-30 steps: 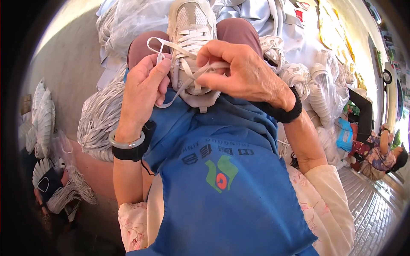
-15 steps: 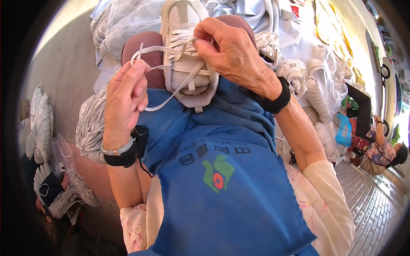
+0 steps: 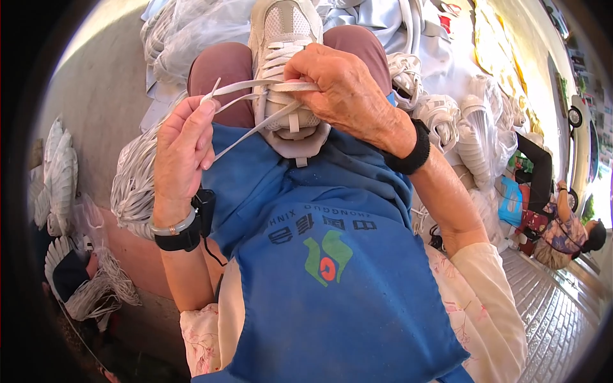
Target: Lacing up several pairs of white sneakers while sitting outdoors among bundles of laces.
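Note:
A light beige sneaker (image 3: 287, 29) rests between my knees, its heel toward me and its toe pointing away. White shoelace (image 3: 241, 83) runs from its upper eyelets out to both hands. On the left, my left hand (image 3: 185, 131) pinches the shoelace between thumb and forefinger, and a short tip sticks up past the fingers. My right hand (image 3: 341, 89) lies over the shoe's right side, closed on a loop of the lace by the eyelets. A slack stretch of lace slants down from the shoe toward my left hand. A blue apron (image 3: 338, 274) covers my lap.
Bundles of white laces (image 3: 137, 182) hang beside my left leg. More sneakers (image 3: 437, 115) lie to the right, some in clear plastic. Plastic bags (image 3: 198, 38) are piled at the far left. Another person (image 3: 568, 233) sits at the far right, near a parked car (image 3: 580, 153).
My right hand has shifted slightly down and drawn the lace into a flatter line between the hands. My left hand keeps its pinch. The shoe appears a little farther right.

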